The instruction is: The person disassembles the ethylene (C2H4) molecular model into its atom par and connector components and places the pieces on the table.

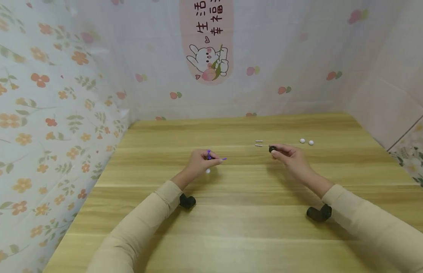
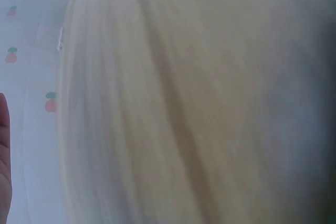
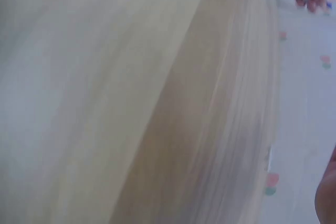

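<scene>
My left hand pinches a small purple piece with thin prongs, partly hidden by the fingers. A small white ball shows just below that hand in the head view. Over the right half of the table, my right hand pinches a small, dark, rounded piece between thumb and fingers. Two short silvery pins lie just left of this piece. In the left wrist view only an edge of the left hand appears; the right wrist view catches an edge of the right hand.
Two white balls lie on the wooden table, beyond the right hand. Black devices sit at the left wrist and the right wrist. A printed cloth hangs behind the table's back edge.
</scene>
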`<state>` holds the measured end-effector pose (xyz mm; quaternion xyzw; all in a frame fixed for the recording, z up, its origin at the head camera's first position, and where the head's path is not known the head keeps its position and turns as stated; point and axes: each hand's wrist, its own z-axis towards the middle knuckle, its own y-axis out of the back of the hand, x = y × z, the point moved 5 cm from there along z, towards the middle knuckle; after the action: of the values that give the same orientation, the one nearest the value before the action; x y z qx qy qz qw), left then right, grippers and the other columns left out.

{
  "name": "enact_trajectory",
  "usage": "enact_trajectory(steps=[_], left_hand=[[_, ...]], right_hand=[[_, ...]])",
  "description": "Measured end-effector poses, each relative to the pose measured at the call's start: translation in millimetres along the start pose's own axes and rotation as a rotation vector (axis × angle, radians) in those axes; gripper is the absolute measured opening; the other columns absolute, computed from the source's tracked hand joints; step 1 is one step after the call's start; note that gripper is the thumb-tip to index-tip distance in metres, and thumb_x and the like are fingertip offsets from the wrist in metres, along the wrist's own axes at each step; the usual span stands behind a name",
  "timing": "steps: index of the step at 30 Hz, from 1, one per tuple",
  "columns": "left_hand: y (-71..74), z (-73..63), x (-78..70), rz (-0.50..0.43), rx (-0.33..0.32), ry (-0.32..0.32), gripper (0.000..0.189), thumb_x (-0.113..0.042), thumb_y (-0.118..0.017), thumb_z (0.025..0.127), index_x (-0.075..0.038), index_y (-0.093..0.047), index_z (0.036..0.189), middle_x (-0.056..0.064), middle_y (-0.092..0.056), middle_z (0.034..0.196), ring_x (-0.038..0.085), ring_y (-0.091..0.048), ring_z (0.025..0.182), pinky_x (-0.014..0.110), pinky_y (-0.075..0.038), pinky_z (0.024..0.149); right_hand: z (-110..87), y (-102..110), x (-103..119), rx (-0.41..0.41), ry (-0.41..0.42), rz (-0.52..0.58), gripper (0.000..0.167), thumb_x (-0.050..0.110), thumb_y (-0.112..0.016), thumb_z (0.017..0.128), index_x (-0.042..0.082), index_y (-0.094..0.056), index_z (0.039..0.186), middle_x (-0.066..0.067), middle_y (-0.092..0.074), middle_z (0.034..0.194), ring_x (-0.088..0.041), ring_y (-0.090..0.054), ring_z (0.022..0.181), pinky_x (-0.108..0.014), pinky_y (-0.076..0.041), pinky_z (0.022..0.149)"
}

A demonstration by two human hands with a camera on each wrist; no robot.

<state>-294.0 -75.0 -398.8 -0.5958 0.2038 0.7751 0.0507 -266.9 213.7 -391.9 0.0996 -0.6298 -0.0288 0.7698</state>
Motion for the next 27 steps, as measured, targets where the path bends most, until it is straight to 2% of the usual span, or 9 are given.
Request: enact_trajectory(steps=[4, 8, 12, 16, 19, 20, 21, 24, 27], left_hand=[[6.6, -0.6, 0.4, -0.001, 0.031, 0.021, 0.009, -0.003, -0.075, 0.084, 0.006, -0.074, 0.086, 0.002, -0.065, 0.08, 0.014, -0.044, 0.069, 0.023, -0.038, 0.06], [3.7, -3.7, -12.1, -0.013, 0.074, 0.039, 0.012, -0.002, -0.074, 0.086, 0.009, -0.072, 0.088, 0.001, -0.065, 0.08, 0.013, -0.044, 0.069, 0.023, -0.039, 0.061], [0.2, -10.3, -28.2, -0.018, 0.081, 0.05, 0.01, 0.0, -0.072, 0.086, 0.01, -0.071, 0.088, 0.0, -0.064, 0.08, 0.013, -0.045, 0.069, 0.023, -0.039, 0.062], [-0.6, -11.4, -34.0, -0.013, 0.082, 0.041, 0.011, -0.001, -0.072, 0.087, 0.009, -0.072, 0.089, 0.0, -0.062, 0.078, 0.013, -0.044, 0.068, 0.023, -0.039, 0.061], [-1.6, -9.8, -34.0, -0.013, 0.092, 0.039, 0.012, -0.002, -0.071, 0.087, 0.01, -0.071, 0.091, 0.0, -0.063, 0.079, 0.013, -0.046, 0.067, 0.023, -0.04, 0.061], [-2.0, -8.0, -29.8, -0.015, 0.092, 0.037, 0.012, -0.003, -0.072, 0.087, 0.009, -0.072, 0.09, 0.0, -0.064, 0.08, 0.013, -0.047, 0.067, 0.023, -0.041, 0.061], [-2.3, -6.1, -24.8, -0.017, 0.092, 0.034, 0.011, -0.004, -0.072, 0.087, 0.007, -0.072, 0.089, 0.0, -0.065, 0.081, 0.013, -0.047, 0.068, 0.022, -0.041, 0.061], [-3.3, -1.8, -10.3, -0.025, 0.086, 0.019, 0.009, -0.005, -0.073, 0.087, 0.004, -0.073, 0.088, 0.003, -0.068, 0.085, 0.013, -0.048, 0.068, 0.023, -0.042, 0.061], [-4.7, -0.4, 1.4, -0.027, 0.085, 0.016, 0.008, -0.006, -0.074, 0.087, 0.002, -0.074, 0.088, 0.005, -0.07, 0.09, 0.013, -0.049, 0.07, 0.022, -0.042, 0.062]], right_hand=[[0.2, 19, -7, 0.064, -0.03, -0.038, 0.047, 0.019, -0.066, 0.095, -0.01, -0.055, 0.13, 0.007, -0.068, 0.108, -0.018, -0.066, 0.098, -0.03, -0.053, 0.085], [-1.3, 31, -14, 0.096, -0.073, -0.105, 0.053, 0.022, -0.069, 0.093, -0.009, -0.053, 0.133, 0.003, -0.069, 0.108, -0.021, -0.068, 0.097, -0.03, -0.054, 0.084], [-2.0, 51, -18, 0.094, -0.081, -0.144, 0.05, 0.016, -0.069, 0.093, -0.014, -0.051, 0.13, 0.006, -0.069, 0.101, -0.013, -0.068, 0.09, -0.029, -0.055, 0.08], [0.4, 75, -20, 0.057, -0.069, -0.241, 0.045, 0.016, -0.071, 0.091, -0.013, -0.057, 0.123, 0.012, -0.068, 0.098, -0.001, -0.064, 0.087, -0.02, -0.054, 0.076], [2.2, 94, -24, 0.005, -0.089, -0.364, 0.048, 0.025, -0.073, 0.09, -0.008, -0.061, 0.124, 0.001, -0.07, 0.109, 0.009, -0.058, 0.091, -0.011, -0.048, 0.075], [2.8, 100, -26, -0.009, -0.094, -0.394, 0.05, 0.026, -0.073, 0.09, -0.007, -0.061, 0.125, -0.002, -0.068, 0.114, 0.011, -0.057, 0.091, -0.009, -0.047, 0.075], [3.0, 106, -27, -0.014, -0.109, -0.424, 0.051, 0.029, -0.072, 0.09, -0.005, -0.061, 0.127, -0.007, -0.066, 0.121, 0.005, -0.058, 0.099, -0.013, -0.048, 0.081], [2.0, 123, -31, -0.024, -0.157, -0.518, 0.055, 0.034, -0.07, 0.091, 0.0, -0.059, 0.132, -0.019, -0.055, 0.134, -0.013, -0.058, 0.115, -0.017, -0.047, 0.087], [-1.0, 135, -36, -0.014, -0.196, -0.598, 0.056, 0.037, -0.067, 0.093, 0.001, -0.057, 0.134, -0.023, -0.055, 0.133, -0.038, -0.05, 0.121, -0.036, -0.047, 0.094]])
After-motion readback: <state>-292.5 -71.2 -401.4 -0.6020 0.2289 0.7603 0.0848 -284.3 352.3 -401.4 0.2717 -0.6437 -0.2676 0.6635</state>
